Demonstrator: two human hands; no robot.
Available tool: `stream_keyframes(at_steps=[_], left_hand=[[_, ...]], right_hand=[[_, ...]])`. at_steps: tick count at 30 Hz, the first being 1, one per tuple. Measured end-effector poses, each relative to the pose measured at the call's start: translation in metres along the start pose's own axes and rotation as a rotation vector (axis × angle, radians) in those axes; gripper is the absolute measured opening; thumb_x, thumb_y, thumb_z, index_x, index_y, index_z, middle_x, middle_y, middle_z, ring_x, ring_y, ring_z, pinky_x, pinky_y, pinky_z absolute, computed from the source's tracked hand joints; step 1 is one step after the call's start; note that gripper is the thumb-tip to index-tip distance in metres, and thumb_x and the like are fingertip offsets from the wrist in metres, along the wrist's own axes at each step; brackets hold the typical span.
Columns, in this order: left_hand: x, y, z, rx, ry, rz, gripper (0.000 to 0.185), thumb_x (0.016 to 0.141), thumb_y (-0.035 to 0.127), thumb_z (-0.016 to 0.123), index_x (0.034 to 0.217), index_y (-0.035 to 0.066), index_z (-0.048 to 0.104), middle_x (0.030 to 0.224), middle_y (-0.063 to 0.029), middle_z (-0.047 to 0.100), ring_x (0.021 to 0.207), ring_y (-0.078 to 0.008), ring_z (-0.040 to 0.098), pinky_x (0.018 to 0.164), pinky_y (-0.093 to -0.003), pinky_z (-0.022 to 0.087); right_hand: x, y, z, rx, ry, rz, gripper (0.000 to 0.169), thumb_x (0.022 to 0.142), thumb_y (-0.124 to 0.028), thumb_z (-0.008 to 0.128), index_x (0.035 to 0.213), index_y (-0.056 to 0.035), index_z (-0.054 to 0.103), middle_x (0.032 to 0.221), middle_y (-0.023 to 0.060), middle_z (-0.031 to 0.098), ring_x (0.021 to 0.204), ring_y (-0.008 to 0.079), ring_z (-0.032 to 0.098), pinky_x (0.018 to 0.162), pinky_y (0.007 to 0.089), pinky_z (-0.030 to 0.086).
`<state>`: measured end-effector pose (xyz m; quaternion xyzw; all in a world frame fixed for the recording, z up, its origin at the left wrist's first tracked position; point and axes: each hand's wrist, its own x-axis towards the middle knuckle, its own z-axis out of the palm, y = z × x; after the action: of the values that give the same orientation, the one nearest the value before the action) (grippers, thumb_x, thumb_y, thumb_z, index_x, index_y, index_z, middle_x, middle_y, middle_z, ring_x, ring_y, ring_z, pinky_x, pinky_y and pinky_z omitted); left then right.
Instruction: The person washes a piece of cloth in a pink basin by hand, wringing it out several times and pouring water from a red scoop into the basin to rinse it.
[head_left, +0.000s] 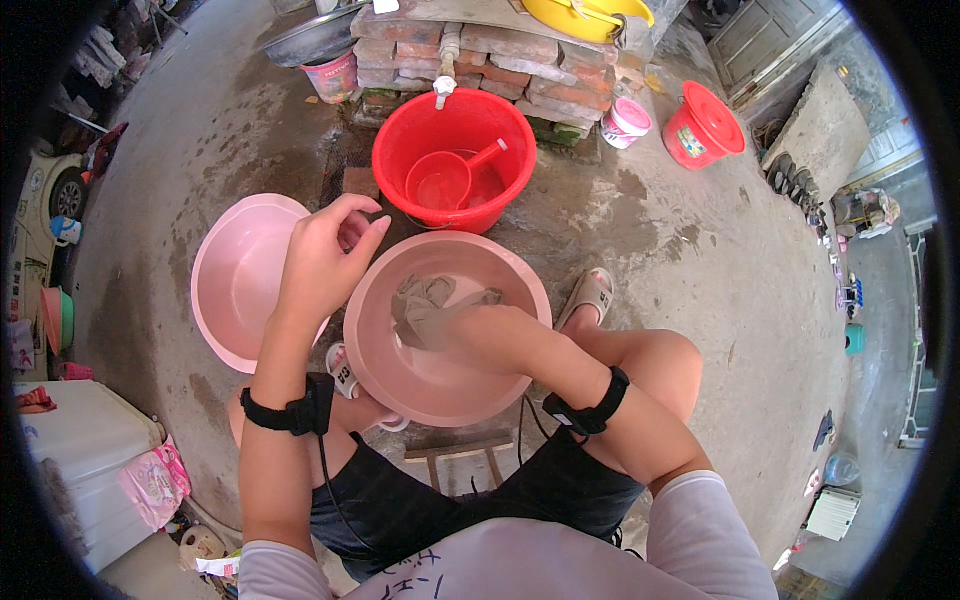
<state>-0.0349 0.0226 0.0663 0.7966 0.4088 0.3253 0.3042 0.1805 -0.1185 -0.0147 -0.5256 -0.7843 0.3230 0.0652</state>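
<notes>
A pink plastic basin stands between my feet, with a grey-brown cloth lying in it in cloudy water. My right hand reaches into this basin beside the cloth; its fingers are blurred under the water, so whether they grip the cloth is not clear. Raised above the gap between the two basins, my left hand holds nothing, its thumb and fingers apart. A second pink basin on the left has no cloth visible in it. Just beyond, a red bucket holds a red dipper and some water.
A tap on a low brick stand hangs over the red bucket. A lidded red bucket and a small pink-lidded pail stand at the right. A yellow basin rests on the stand. Cables hang from both wrist straps.
</notes>
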Motion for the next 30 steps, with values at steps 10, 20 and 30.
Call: stream_keyframes(at_steps=[10, 20, 30], left_hand=[[0.001, 0.002, -0.001, -0.004, -0.023, -0.030, 0.016, 0.094, 0.011, 0.076, 0.107, 0.002, 0.071, 0.075, -0.0038, 0.069, 0.068, -0.0106, 0.061, 0.065, -0.0270, 0.049], [0.002, 0.000, -0.001, -0.019, 0.026, 0.034, 0.019, 0.092, 0.012, 0.079, 0.104, 0.000, 0.071, 0.073, -0.0092, 0.070, 0.062, -0.0159, 0.064, 0.061, -0.0306, 0.053], [0.001, 0.001, 0.000, -0.003, -0.014, 0.007, 0.021, 0.092, 0.015, 0.078, 0.105, 0.000, 0.071, 0.074, -0.0104, 0.069, 0.062, -0.0189, 0.065, 0.063, -0.0330, 0.054]], right_hand=[[-0.001, -0.001, -0.002, 0.011, -0.017, 0.010, 0.027, 0.085, -0.026, 0.075, 0.098, -0.0019, 0.074, 0.096, 0.0223, 0.075, 0.090, 0.0409, 0.074, 0.081, 0.0528, 0.058], [0.004, -0.006, -0.002, 0.000, 0.061, -0.002, 0.031, 0.085, -0.019, 0.075, 0.110, -0.0005, 0.071, 0.091, 0.0221, 0.075, 0.083, 0.0414, 0.074, 0.074, 0.0512, 0.058], [-0.005, -0.024, -0.031, -0.004, -0.098, 0.026, 0.022, 0.094, -0.015, 0.060, 0.108, -0.0035, 0.072, 0.100, 0.0228, 0.075, 0.093, 0.0426, 0.073, 0.081, 0.0530, 0.056]])
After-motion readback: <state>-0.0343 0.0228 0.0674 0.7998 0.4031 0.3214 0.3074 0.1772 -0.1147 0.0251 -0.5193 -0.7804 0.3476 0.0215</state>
